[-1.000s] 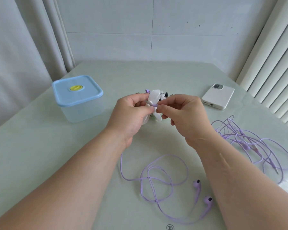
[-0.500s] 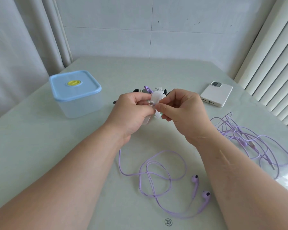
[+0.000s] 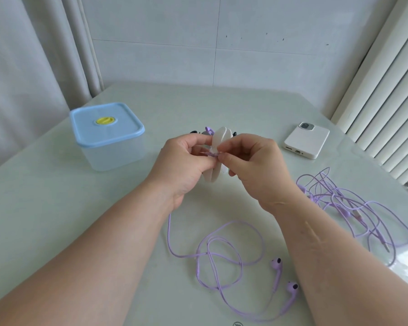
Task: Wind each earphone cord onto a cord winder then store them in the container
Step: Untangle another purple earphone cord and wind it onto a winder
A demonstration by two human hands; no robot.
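Closest to the camera, the earphone cord (image 3: 236, 222) lies in loose loops on the table (image 3: 57, 220), with both earbuds (image 3: 276, 264) flat at the near end. From the loops, one strand runs up and goes out of sight under the left wrist, so I'd say it feeds the winding. The slack can then pay out freely instead of dragging the buds around.

Above that, the left hand (image 3: 184, 161) has its fingers curled round the white cord winder (image 3: 218, 142) and holds it on edge, groove facing the other hand. The right hand (image 3: 252, 165) pinches a bit of purple cord between thumb and fingertips, right against the winder's middle. My guess is that the end is being anchored there before any turns go on (I can't make out the actual slot, since the fingers cover it). I can't see any wraps on the winder yet.

Off to the right is a second tangle (image 3: 335, 191) of purple cords, kept well apart, probably so the two don't knot together.

Further back, some small bits (image 3: 207, 131) poke out just behind the hands. They may be more winders, but they're too hidden to say. The container (image 3: 106, 137) sits at the left with its blue lid on, so it'll need opening later. A white phone (image 3: 306, 142) lies at the far right.
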